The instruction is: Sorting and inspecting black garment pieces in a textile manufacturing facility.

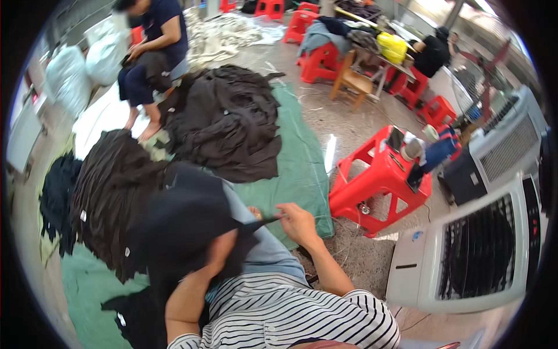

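A black garment [186, 218] is spread over my lap, blurred by motion. My left hand [221, 251] is wrapped in its folds and holds it up, with most of the fingers covered by the cloth. On the other side, my right hand [297, 224] pinches a narrow end of the same garment between thumb and fingers and draws it out taut. Beyond my knees lies a large heap of dark brown garments [229, 122]. Another brown pile [116, 186] sits close by on my left, and a black piece [136, 320] with a white label lies beside my left forearm.
Green sheeting [302, 168] covers the floor under the piles. To my right stand a red stool [378, 174] with small items on top and a white air cooler [459, 250]. A co-worker [157, 35] sits at the far left near stuffed plastic bags [68, 78].
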`<state>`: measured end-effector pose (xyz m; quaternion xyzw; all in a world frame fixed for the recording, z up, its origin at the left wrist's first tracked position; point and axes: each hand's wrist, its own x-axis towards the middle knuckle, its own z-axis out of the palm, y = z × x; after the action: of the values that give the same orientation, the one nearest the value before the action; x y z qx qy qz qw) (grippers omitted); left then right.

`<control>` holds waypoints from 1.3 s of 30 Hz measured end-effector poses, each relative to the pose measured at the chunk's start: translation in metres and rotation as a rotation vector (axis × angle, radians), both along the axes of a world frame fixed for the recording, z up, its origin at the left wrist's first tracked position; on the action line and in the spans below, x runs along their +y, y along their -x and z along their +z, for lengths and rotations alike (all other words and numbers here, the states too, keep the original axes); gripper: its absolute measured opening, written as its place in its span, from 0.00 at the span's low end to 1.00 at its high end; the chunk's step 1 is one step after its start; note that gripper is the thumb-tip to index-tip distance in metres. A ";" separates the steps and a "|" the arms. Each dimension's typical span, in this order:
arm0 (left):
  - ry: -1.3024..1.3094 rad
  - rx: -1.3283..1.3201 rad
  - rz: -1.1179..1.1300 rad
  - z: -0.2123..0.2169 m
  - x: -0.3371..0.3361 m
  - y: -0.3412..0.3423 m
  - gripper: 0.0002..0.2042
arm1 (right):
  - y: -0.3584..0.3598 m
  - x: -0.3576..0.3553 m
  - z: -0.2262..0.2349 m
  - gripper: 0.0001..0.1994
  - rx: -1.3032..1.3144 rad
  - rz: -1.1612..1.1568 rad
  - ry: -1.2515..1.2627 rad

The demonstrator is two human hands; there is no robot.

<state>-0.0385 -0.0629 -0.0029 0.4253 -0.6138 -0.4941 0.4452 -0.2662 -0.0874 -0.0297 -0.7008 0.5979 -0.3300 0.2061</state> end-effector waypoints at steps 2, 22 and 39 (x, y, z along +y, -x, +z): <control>0.256 -0.487 -0.005 0.021 -0.020 0.041 0.33 | 0.031 0.015 -0.007 0.10 0.037 -0.245 0.009; 0.201 -1.046 0.637 -0.052 0.103 -0.084 0.42 | 0.013 -0.044 -0.054 0.16 -0.072 -0.042 -0.148; 0.399 -0.795 0.714 -0.041 0.096 -0.082 0.05 | 0.006 -0.108 -0.076 0.15 0.119 0.156 0.227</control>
<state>0.0440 0.0333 -0.0442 0.6674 -0.6338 0.0105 0.3909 -0.2721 -0.1955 -0.1056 -0.7822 0.5117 -0.3363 0.1148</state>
